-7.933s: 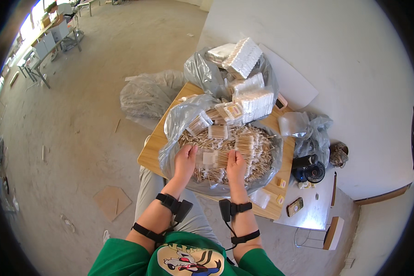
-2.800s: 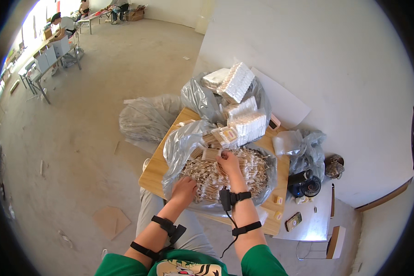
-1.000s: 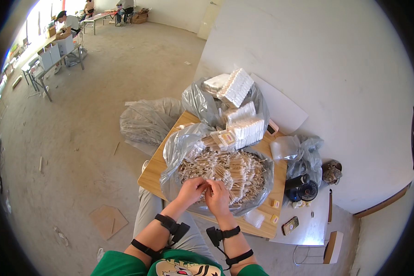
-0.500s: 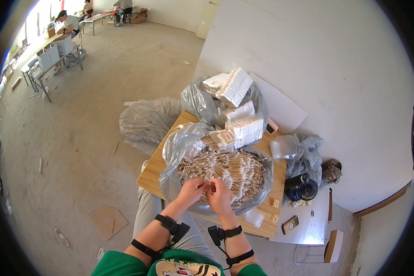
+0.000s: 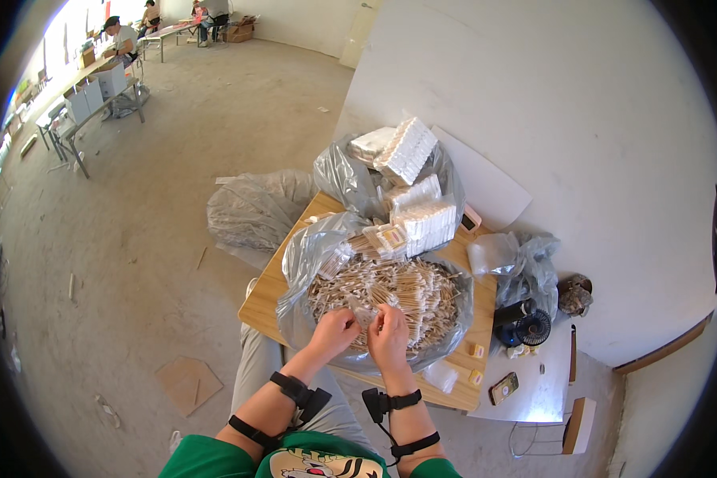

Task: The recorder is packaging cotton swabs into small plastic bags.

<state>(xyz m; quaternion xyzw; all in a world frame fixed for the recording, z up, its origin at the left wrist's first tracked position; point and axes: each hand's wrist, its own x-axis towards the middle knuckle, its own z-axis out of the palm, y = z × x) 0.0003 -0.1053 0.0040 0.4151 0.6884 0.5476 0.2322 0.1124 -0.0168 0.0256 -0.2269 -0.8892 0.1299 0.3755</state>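
Observation:
My left hand [image 5: 335,330] and my right hand [image 5: 388,334] are both closed, pinching a small clear plastic bag [image 5: 362,309] stretched between them. Below and beyond them lies a big loose heap of cotton swabs [image 5: 414,291] with wooden sticks and white tips. A grey plastic sack [image 5: 296,259], its sides spread open, surrounds the heap on the wooden tabletop [image 5: 264,296]. At the heap's far edge are stacked clear packs of swabs [image 5: 426,227], one showing a yellow label. Whether anything is inside the small bag cannot be made out.
Another grey sack [image 5: 346,179] with more swab packs [image 5: 406,151] stands behind. To the right, a white table [image 5: 534,402] holds a phone [image 5: 503,389] and a small black fan [image 5: 532,327]. Clear bags [image 5: 440,377] lie at the near right corner. People work at far-left tables [image 5: 80,80].
My hands have moved a little apart, the right one shifting rightward. The clear bag now shows spread between them.

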